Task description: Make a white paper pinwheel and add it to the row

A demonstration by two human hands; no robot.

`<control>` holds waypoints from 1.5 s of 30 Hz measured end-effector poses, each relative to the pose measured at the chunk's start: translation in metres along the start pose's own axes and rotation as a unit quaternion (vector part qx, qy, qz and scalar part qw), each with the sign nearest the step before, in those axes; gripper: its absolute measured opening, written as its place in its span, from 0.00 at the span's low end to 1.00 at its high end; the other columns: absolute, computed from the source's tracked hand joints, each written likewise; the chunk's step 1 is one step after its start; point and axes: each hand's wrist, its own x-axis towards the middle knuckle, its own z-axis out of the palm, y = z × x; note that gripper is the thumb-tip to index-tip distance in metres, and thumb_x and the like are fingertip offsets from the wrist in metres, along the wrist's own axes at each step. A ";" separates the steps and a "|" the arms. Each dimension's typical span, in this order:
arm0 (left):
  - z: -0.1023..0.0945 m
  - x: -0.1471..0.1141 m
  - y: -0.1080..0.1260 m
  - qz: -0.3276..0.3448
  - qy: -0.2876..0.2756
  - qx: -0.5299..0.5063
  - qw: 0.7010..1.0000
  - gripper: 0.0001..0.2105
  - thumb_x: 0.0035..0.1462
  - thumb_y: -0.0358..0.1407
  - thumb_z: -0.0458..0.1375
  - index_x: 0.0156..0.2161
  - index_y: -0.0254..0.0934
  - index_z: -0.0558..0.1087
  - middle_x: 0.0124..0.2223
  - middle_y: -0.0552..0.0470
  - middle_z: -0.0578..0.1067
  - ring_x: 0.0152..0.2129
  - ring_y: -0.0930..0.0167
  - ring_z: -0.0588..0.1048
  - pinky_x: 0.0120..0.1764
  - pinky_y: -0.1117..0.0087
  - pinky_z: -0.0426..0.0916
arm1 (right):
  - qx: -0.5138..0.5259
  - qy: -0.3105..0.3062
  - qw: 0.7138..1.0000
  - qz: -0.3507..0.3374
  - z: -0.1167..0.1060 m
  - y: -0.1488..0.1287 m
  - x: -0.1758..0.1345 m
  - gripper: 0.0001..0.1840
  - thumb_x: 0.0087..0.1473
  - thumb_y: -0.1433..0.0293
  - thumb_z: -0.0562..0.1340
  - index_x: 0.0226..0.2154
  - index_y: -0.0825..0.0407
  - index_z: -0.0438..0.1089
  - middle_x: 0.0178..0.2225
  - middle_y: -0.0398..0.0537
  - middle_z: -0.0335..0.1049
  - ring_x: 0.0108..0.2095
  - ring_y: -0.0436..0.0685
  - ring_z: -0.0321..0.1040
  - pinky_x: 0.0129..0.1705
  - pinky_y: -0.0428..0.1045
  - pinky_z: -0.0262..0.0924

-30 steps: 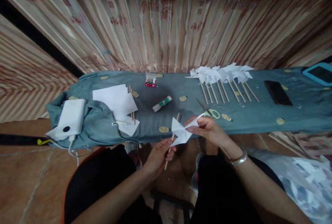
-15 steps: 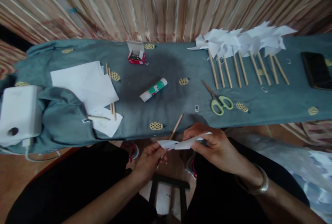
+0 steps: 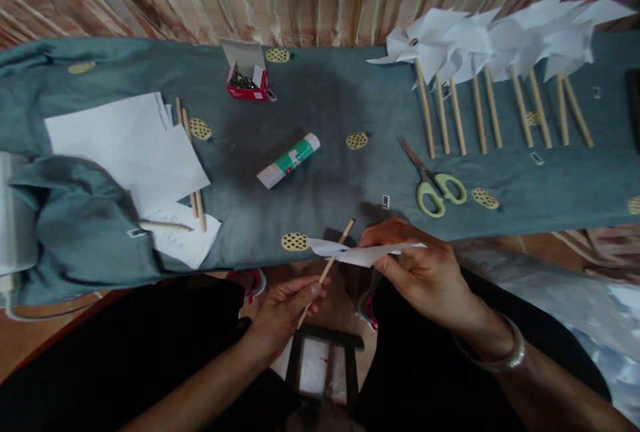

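Observation:
My left hand (image 3: 295, 302) is closed around a thin wooden stick (image 3: 327, 267), which slants up to the right. A folded white paper pinwheel (image 3: 363, 254) is pinched between the thumb and fingers of my right hand (image 3: 417, 265). The stick's upper part crosses the pinwheel's left side; whether the two are joined I cannot tell. Both hands are just off the table's front edge, above my lap. Beyond them lie a green and white glue stick (image 3: 290, 160) and scissors with light green handles (image 3: 434, 185).
Several paper pinwheels (image 3: 475, 42) on sticks lie in a row at the back right. An open red box of metal pins (image 3: 246, 79) stands at the back. White paper sheets (image 3: 120, 145), loose sticks (image 3: 195, 179) and a white device (image 3: 17, 219) are on the left.
My left hand has slid down the stick, away from the paper. The pinwheel and my right hand are a little higher. The camera view has shifted closer to the table.

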 end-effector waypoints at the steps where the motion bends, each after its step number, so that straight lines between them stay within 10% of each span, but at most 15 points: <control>1: -0.001 0.000 0.000 0.002 -0.001 0.005 1.000 0.20 0.33 0.47 0.73 0.33 0.37 0.82 0.28 0.50 0.78 0.20 0.79 0.66 0.26 0.75 0.60 | -0.001 0.000 1.000 -0.001 0.000 0.000 0.001 0.09 0.58 0.74 0.58 0.35 0.48 0.74 0.34 0.44 0.77 0.37 0.54 0.74 0.42 0.51 0.68; 45: -0.006 0.003 -0.006 0.018 -0.004 0.019 1.000 0.13 0.40 0.43 0.70 0.31 0.39 0.82 0.24 0.52 0.76 0.18 0.77 0.66 0.25 0.73 0.62 | -0.041 -0.018 0.999 0.011 0.010 0.007 0.004 0.11 0.59 0.73 0.58 0.34 0.43 0.74 0.36 0.42 0.78 0.38 0.57 0.75 0.43 0.54 0.68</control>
